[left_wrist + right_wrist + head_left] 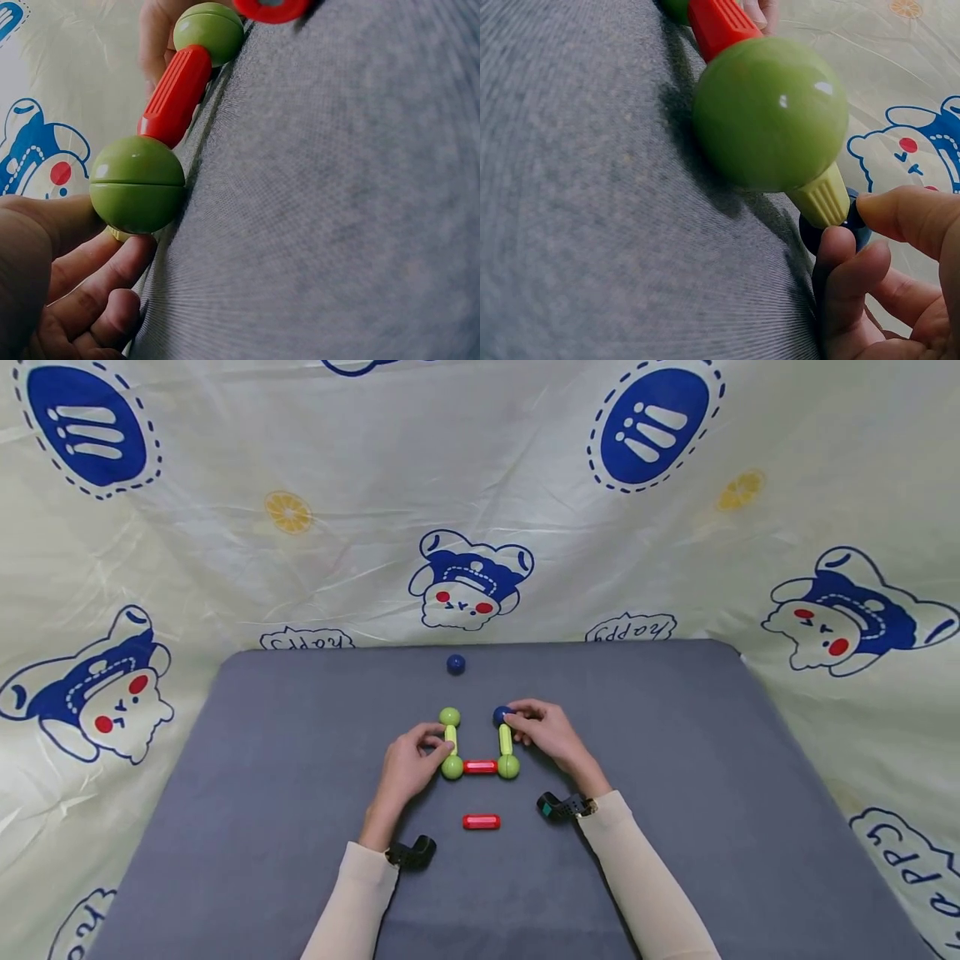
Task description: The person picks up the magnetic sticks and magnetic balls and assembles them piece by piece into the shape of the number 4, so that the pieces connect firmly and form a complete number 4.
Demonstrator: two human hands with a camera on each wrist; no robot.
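Head view shows me the left hand (409, 766) pinching the left yellow-green rod (450, 735), while the right hand (552, 732) pinches a blue ball (500, 716) at the right yellow-green rod's (506, 741) far end. I see a red connecting rod (480, 767) between two green balls (508, 767), and a loose red rod (481, 822) closer to the person.

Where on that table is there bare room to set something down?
Bare patches: left of the left hand and right of the right hand, out to the table edges. Crowded: the middle, around the rod frame and loose rod.
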